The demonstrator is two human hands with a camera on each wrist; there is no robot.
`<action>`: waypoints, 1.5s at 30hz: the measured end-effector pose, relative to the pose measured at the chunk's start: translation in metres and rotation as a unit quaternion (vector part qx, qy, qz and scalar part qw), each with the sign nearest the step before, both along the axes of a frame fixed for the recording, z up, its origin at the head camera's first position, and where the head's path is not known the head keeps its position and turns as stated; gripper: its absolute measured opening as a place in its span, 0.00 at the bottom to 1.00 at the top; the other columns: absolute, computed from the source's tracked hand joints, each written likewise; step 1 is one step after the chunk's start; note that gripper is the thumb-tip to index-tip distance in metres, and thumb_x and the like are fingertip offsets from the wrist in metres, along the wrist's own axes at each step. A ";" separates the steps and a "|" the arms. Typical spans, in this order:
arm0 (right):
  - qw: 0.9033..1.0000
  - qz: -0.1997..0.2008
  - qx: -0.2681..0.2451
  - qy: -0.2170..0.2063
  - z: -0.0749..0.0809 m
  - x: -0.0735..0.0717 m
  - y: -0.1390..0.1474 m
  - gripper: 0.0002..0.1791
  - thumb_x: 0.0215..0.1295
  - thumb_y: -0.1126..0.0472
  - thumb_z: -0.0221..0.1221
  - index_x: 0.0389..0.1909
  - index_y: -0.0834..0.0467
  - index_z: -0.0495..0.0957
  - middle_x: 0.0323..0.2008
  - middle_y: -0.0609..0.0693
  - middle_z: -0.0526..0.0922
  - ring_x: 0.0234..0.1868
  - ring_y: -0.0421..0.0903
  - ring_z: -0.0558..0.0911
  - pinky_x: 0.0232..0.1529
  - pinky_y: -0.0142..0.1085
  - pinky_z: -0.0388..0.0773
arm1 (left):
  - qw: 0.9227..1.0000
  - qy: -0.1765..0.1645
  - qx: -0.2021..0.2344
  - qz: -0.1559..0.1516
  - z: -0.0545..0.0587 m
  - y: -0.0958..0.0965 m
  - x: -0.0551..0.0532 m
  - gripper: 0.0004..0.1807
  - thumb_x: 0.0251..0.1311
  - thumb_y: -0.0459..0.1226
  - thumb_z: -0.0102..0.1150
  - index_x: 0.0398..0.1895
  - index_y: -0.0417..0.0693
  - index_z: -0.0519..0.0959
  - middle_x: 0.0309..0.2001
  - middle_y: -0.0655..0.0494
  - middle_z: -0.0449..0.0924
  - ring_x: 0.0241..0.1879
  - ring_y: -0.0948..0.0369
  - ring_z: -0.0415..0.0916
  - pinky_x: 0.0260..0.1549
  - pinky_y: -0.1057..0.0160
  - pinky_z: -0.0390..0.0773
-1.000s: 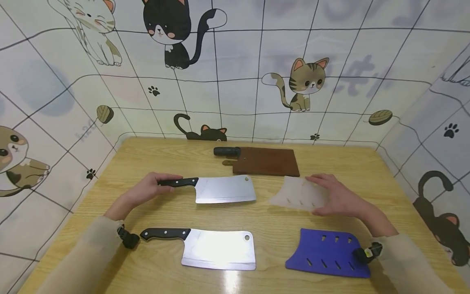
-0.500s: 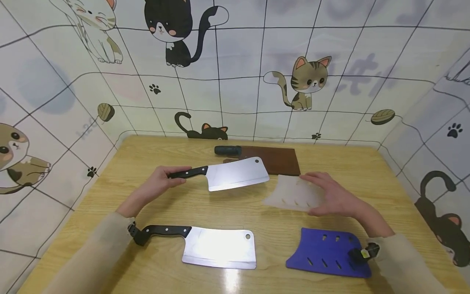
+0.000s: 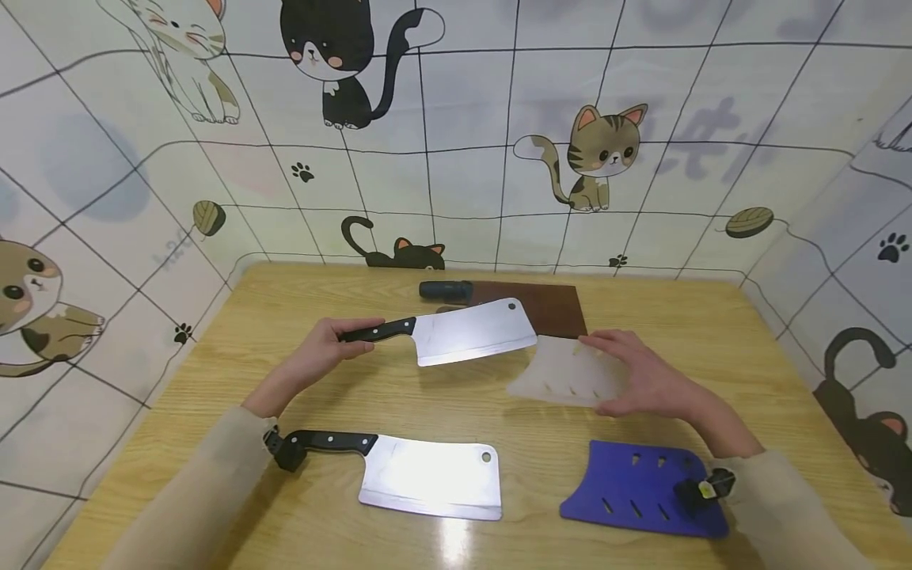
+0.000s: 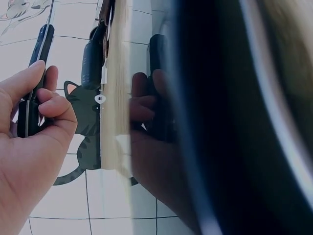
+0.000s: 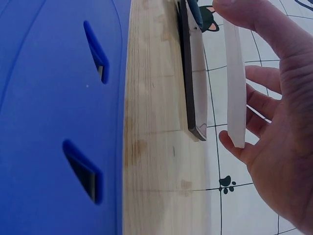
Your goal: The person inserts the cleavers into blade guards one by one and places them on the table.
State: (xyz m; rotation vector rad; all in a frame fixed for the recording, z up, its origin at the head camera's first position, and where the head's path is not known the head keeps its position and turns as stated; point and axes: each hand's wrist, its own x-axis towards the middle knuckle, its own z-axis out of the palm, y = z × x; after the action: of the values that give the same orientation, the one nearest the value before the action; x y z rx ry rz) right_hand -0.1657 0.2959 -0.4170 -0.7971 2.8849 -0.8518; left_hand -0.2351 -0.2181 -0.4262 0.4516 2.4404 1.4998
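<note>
A cleaver (image 3: pixel 473 332) with a black riveted handle is raised off the table, its blade tilted up to the right. My left hand (image 3: pixel 317 356) grips its handle, and the left wrist view shows the fingers (image 4: pixel 56 107) curled round that handle (image 4: pixel 30 115). In my right hand (image 3: pixel 651 380) is a translucent white blade sheath (image 3: pixel 563 376) with slots, held by its edges between thumb and fingers. The right wrist view has the sheath (image 5: pixel 235 83) edge-on, apart from the table. The cleaver's tip corner stands close to the sheath's open end; whether they touch I cannot tell.
A second cleaver (image 3: pixel 431 479) lies flat at the front. To its right rests a blue slotted blade sheath (image 3: pixel 641 491), partly under my right wrist's camera. Behind the hands lies a brown sheath (image 3: pixel 563 309) with a dark handle (image 3: pixel 445 290). A cat-printed wall (image 3: pixel 463 182) borders the wooden table (image 3: pixel 321 514).
My left hand has lifted the cleaver off the table and carried it right, toward the white sheath, tilting the blade upward. The right hand with the white sheath has shifted slightly left.
</note>
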 end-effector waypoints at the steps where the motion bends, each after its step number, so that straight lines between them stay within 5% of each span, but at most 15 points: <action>1: 1.000 0.000 -0.001 -0.001 0.001 0.000 0.000 0.53 0.42 0.52 0.82 0.70 0.62 0.70 0.67 0.64 0.67 0.66 0.65 0.64 0.54 0.63 0.69 | 1.000 0.001 0.001 -0.003 0.000 0.000 0.000 0.24 0.66 0.33 0.66 0.66 0.46 0.80 0.50 0.47 0.80 0.24 0.60 0.55 0.23 0.64 0.60; 10: 1.000 -0.012 -0.010 0.016 0.005 -0.001 -0.001 0.53 0.41 0.51 0.81 0.70 0.63 0.71 0.66 0.63 0.68 0.65 0.63 0.64 0.53 0.62 0.68 | 1.000 -0.008 0.000 -0.020 0.002 0.002 0.000 0.24 0.67 0.32 0.66 0.66 0.45 0.79 0.56 0.44 0.80 0.28 0.59 0.60 0.27 0.65 0.63; 21: 0.999 -0.021 -0.022 0.034 0.007 -0.001 0.004 0.52 0.41 0.51 0.81 0.70 0.61 0.72 0.67 0.59 0.69 0.64 0.59 0.65 0.51 0.59 0.68 | 0.998 0.021 -0.006 -0.063 0.013 -0.005 -0.002 0.24 0.66 0.31 0.65 0.66 0.44 0.79 0.51 0.44 0.80 0.27 0.60 0.59 0.25 0.64 0.63; 29: 0.999 -0.022 -0.035 0.034 0.001 0.001 0.003 0.52 0.39 0.52 0.82 0.70 0.61 0.73 0.65 0.59 0.69 0.62 0.57 0.66 0.50 0.56 0.69 | 0.996 0.021 -0.003 -0.088 0.018 -0.009 -0.002 0.24 0.65 0.29 0.65 0.65 0.39 0.79 0.56 0.40 0.82 0.37 0.58 0.74 0.31 0.65 0.68; 36: 0.998 -0.029 -0.037 0.049 0.001 0.001 0.004 0.53 0.38 0.55 0.82 0.70 0.62 0.72 0.66 0.60 0.70 0.63 0.59 0.67 0.49 0.58 0.70 | 0.993 0.015 -0.030 -0.115 0.028 -0.013 0.002 0.23 0.63 0.28 0.67 0.62 0.43 0.82 0.42 0.46 0.83 0.20 0.63 0.53 0.20 0.66 0.56; 45: 0.997 -0.009 -0.058 0.042 0.000 0.001 0.006 0.51 0.37 0.58 0.81 0.68 0.65 0.73 0.65 0.61 0.70 0.63 0.60 0.65 0.50 0.55 0.68 | 0.985 0.016 -0.051 -0.166 0.037 -0.013 -0.001 0.22 0.64 0.29 0.66 0.63 0.45 0.82 0.55 0.45 0.83 0.21 0.64 0.52 0.21 0.66 0.58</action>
State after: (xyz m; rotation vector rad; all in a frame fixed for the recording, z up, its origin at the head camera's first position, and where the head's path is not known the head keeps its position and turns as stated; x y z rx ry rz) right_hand -0.1642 0.3022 -0.4168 -0.8380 2.9404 -1.0209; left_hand -0.2361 -0.2313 -0.3889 0.8194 2.3089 1.2337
